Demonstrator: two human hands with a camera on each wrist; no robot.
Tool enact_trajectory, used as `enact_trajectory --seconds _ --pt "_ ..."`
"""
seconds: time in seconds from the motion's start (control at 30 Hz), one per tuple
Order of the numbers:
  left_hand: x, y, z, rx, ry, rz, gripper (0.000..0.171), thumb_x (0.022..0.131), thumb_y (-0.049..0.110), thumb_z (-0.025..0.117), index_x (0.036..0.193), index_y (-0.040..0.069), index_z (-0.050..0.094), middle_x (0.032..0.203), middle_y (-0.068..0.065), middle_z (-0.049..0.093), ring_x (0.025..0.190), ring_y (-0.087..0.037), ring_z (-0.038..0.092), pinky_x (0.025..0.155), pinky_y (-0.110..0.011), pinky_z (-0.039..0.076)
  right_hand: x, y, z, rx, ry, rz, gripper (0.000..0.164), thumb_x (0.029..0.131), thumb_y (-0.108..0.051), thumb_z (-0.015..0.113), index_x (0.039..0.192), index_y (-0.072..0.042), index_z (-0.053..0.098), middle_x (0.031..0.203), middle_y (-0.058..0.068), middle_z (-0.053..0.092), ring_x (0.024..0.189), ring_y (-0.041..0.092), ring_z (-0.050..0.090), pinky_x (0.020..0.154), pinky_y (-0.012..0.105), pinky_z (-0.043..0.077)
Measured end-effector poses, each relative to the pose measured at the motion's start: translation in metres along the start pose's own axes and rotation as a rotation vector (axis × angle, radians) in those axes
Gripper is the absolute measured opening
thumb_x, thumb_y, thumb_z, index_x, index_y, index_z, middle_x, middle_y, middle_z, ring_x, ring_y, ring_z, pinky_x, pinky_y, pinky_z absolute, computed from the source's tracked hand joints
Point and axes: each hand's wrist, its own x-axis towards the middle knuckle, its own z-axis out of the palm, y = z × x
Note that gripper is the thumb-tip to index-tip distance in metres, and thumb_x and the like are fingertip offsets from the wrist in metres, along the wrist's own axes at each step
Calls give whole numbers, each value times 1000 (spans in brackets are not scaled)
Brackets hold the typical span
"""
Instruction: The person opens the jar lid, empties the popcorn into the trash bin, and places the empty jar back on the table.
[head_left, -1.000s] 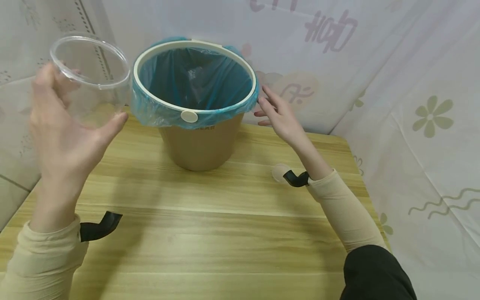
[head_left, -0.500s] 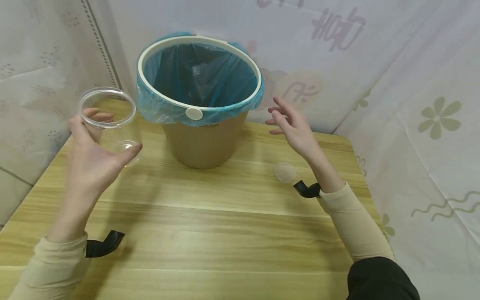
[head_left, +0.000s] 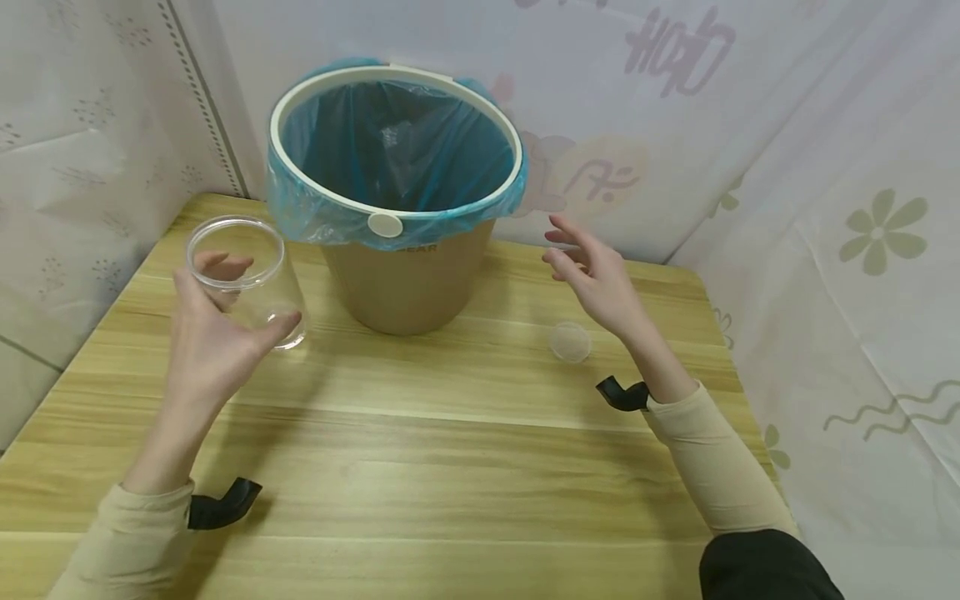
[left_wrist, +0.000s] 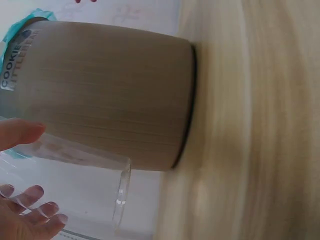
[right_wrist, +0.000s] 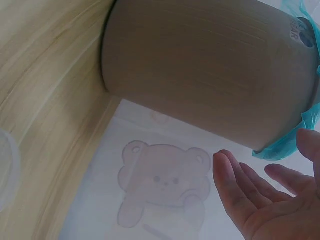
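My left hand grips a clear, see-through cup round its side, thumb in front and fingers behind. The cup stands upright to the left of a brown bin, its base close over the table; in the left wrist view its base points toward the wood. No contents show in it. My right hand is held in the air right of the bin, fingers loosely bent, nothing in them. Below it, a small round translucent disc lies flat on the table.
A blue plastic bag lines the bin and folds over its rim under a cream ring. The bin stands at the back of the wood-grain table. Patterned white cloth hangs behind and at both sides.
My left hand has lowered the cup from beside the bin's rim toward the table, moving right as well. My right hand has drawn back from the bin's rim.
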Motion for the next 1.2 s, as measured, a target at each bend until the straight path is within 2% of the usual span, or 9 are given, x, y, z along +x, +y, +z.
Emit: enact_trajectory --seconds 0.2,0.4,0.6,0.83,1.07,1.2 --pt "-2 -13 9 -17 -60 -15 93 64 15 86 135 32 29 124 12 48 110 -1 45 91 -22 34 -3 5 -1 -49 -8 -2 51 97 -28 50 146 -25 35 143 0 47 115 20 59 92 37 52" --pt "-2 -24 15 -13 -110 -46 91 65 19 86 135 29 28 129 9 48 112 3 44 101 -28 37 -7 7 -1 -101 -35 5 51 98 -30 50 146 -23 35 141 3 49 116 21 59 96 42 50" --pt "-3 -30 20 -60 -149 -53 91 66 19 86 135 26 27 125 13 45 116 -3 43 110 -42 35 -8 9 -2 -108 -44 2 50 97 -29 50 145 -22 36 140 5 50 116 23 59 96 43 49" --pt "-5 -35 23 -52 -164 -50 94 65 21 87 135 30 26 126 9 45 119 -11 45 110 -43 35 -10 13 -1 -116 -50 15 50 97 -28 51 145 -22 36 139 6 50 116 22 59 96 43 50" --pt "-7 -40 26 -77 -163 -45 93 65 19 87 135 28 27 123 14 45 120 -10 45 109 -40 34 -11 17 -1 -114 -50 21 51 97 -28 52 145 -23 37 139 5 51 117 22 59 96 42 50" --pt "-6 -42 27 -74 -162 -49 93 65 20 87 135 30 26 129 6 46 121 -11 44 108 -44 35 -12 19 -1 -107 -49 20 51 97 -28 52 145 -22 37 139 6 51 116 22 59 95 42 50"
